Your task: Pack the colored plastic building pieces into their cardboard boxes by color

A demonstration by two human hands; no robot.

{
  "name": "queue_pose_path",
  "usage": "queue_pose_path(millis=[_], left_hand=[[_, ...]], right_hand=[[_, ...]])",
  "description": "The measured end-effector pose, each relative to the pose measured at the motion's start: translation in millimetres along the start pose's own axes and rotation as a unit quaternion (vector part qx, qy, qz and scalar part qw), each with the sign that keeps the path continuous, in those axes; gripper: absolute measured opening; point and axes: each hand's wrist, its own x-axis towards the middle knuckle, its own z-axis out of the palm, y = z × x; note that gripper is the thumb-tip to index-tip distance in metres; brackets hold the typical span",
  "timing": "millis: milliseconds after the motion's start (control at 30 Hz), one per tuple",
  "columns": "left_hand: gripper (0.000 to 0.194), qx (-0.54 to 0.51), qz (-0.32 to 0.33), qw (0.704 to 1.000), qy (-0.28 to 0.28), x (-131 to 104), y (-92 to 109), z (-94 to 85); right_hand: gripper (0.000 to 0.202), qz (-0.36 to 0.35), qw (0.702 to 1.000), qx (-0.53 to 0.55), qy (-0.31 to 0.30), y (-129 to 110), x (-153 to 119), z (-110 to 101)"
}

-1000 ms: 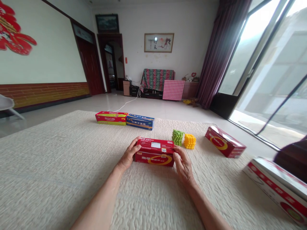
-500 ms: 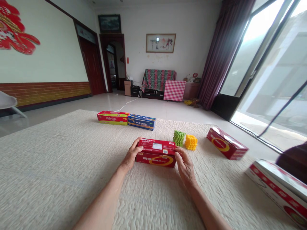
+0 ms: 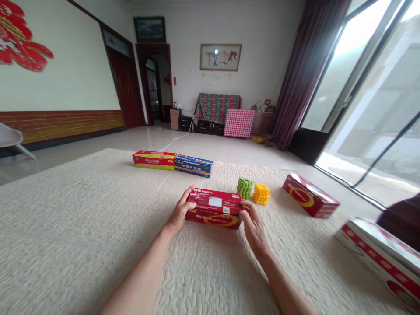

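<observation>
A red box [image 3: 215,209] with a yellow ring and a white label lies between my hands on the cream quilted cover [image 3: 114,245]. My left hand [image 3: 179,212] grips its left end, thumb on the top edge. At the right end, my right hand [image 3: 253,225] holds it with thumb and fingers. Just beyond my right hand stand a green knobbly cube [image 3: 245,188] and a yellow knobbly cube [image 3: 261,194], side by side. Further back, a red and green box [image 3: 155,160] sits end to end with a blue box [image 3: 193,166].
Another red box [image 3: 310,195] lies to the right on the cover. A larger white and red box [image 3: 377,258] is at the lower right, beside a dark rounded object [image 3: 402,223]. Behind the cover are a tiled floor and a low cabinet [image 3: 210,127].
Both hands keep their hold on the red box, which has barely moved. The camera view has shifted very slightly.
</observation>
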Motion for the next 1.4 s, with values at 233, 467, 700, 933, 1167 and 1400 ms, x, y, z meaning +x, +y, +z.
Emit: queue_pose_path(millis=[233,467,700,933,1167,1400], left_hand=[[0.072,0.015,0.005,1.000,0.003,0,-1,-0.1],[0.076,0.005,-0.005,1.000,0.005,1,-2,-0.8],[0.076,0.002,-0.002,1.000,-0.001,2,-1,-1.5],[0.077,0.004,0.000,1.000,-0.001,1,-2,-1.8],[0.077,0.009,0.006,1.000,-0.003,1,-1,-1.6],[0.074,0.013,0.008,1.000,-0.005,2,-4,-2.0]], right_hand=[[0.027,-0.011,1.000,-0.010,0.008,1,-4,10],[0.034,0.008,1.000,0.005,0.014,3,-7,16],[0.033,0.039,0.999,0.017,0.000,1,-9,17],[0.031,0.015,1.000,0.001,0.008,0,-10,16],[0.031,0.001,1.000,-0.001,0.015,-1,-11,17],[0.027,-0.041,0.995,-0.095,-0.006,-1,-7,9]])
